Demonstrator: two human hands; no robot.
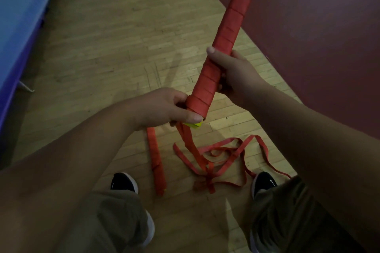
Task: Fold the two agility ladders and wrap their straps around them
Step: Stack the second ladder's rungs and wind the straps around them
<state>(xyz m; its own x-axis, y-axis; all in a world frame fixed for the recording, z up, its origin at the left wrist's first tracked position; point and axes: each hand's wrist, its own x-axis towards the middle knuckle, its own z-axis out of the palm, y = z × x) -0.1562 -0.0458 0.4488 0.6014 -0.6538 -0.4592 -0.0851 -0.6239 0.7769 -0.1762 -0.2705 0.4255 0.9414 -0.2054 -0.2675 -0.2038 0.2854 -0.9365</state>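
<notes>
Your left forearm (86,146) and right forearm (304,129) fill the lower frame, converging on the strap-wrapped agility ladder (224,37) that slants from the centre toward the top right. Trouble, as I judge it, sits at the bottom end. The loose strap (218,154) trails from the bundle into a tangle on the wooden floor (102,37) between your left shoe (123,183) and right shoe (265,183). A snag or a foot on it could jerk the wraps slack, and easing your lower grip could let the last turns slip off the yellow rung end (194,124). Your left hand (174,107) is clenched round the bundle's lower end, thumb pressing the last wrap. Your right hand (232,74) grasps the bundle higher up, thumb across its front. The 2nd ladder (157,164) lies as a red bundle on the floor, bottom centre, near your left shoe.
</notes>
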